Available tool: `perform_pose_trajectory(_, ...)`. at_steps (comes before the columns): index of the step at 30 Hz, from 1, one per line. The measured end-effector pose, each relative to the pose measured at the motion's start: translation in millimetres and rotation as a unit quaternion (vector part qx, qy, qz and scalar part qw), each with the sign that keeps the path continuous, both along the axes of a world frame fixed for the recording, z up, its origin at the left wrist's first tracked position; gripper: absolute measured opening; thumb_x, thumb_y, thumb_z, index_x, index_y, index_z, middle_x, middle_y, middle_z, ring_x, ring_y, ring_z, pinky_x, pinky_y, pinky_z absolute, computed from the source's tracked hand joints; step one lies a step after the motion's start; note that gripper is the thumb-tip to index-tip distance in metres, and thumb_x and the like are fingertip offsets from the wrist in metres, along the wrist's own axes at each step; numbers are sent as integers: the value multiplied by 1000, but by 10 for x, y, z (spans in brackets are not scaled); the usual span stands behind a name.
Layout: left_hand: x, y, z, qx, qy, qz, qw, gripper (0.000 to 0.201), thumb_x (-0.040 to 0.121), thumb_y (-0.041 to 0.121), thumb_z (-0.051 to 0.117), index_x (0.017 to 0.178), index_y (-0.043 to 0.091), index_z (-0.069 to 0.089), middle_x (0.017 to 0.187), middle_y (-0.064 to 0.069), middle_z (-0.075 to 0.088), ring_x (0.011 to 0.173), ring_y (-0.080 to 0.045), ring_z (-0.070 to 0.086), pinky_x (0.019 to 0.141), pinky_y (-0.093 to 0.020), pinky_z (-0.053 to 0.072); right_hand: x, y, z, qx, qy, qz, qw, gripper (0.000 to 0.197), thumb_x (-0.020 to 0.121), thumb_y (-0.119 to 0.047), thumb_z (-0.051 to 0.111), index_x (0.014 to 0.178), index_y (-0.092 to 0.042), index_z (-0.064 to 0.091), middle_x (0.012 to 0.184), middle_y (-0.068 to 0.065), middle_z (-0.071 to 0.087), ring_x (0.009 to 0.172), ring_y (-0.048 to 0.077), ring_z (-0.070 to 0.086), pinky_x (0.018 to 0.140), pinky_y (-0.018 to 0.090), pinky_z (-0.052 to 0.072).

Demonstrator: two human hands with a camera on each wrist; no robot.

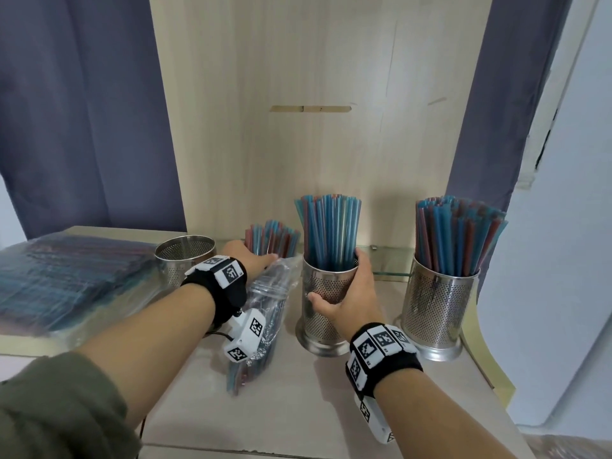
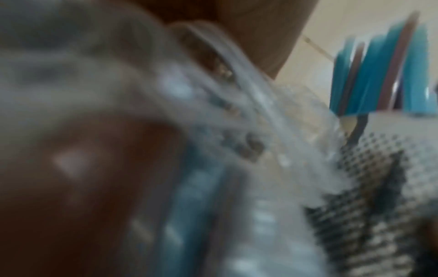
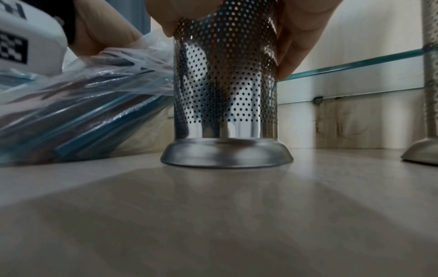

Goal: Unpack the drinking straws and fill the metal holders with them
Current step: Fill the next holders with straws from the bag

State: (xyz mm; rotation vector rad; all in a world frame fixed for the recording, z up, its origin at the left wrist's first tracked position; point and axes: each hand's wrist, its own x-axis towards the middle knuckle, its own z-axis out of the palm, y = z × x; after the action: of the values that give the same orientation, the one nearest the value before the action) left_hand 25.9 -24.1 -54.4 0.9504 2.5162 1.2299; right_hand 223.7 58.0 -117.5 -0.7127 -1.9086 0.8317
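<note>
The right hand (image 1: 344,293) is grasping the middle metal holder (image 1: 326,313), thumb on its near wall and fingers curled round the far side up to the rim. That holder is standing in the centre of the frame on the bench (image 1: 298,409), its flared foot flat on the surface in the right wrist view, and it is packed with blue and red straws (image 1: 331,230).

The left hand (image 1: 246,260) is reaching into the middle distance left of centre, toward a further bundle of straws (image 1: 273,238) standing behind a crumpled clear plastic bag (image 1: 268,293). Whether its grip is clenched on anything I cannot tell; the fingers are hidden and the left wrist view is too blurred.

By my judgement the task is well past halfway. The holder at the right of the frame (image 1: 440,309) is also full. One empty holder (image 1: 185,256) is waiting at centre left, just beyond the left wrist. The open bag is lying beside the middle holder with some straws still inside it, and a stack of sealed straw packs (image 1: 66,279) is sitting at the left edge, so unpacking and filling remain.

No brand or readable writing is showing; the wrist bands (image 1: 381,352) are carrying only black-and-white square marker patterns.
</note>
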Motion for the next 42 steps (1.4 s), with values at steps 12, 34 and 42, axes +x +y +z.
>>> perform_pose_trajectory(12,79,61,47,-65,62,52,995,36,87,30,65,67,2,54,62,-10,56,56,-25,52,54,-28,43,-7,19,-28,2,-1,-8,1000,107,61,-34,90,145,-31,24,137,-7,45,125,7,46,108,24,39)
perform_pose_trajectory(34,-75,-30,1220,429,-1,-33,903,27,102,23,46,79,9,48,58,-1,52,46,-13,49,48,-23,46,30,-15,25,-20,-10,6,1000,109,61,-31,91,147,-30,23,137,-8,45,126,9,46,110,30,41)
perform_pose_trajectory(42,82,-541,2024,598,-11,-88,796,21,99,22,48,80,16,43,53,8,45,47,-10,44,54,-30,45,20,-17,25,-26,-6,7,1000,109,62,-28,91,148,-29,23,136,-10,44,125,7,45,108,24,37)
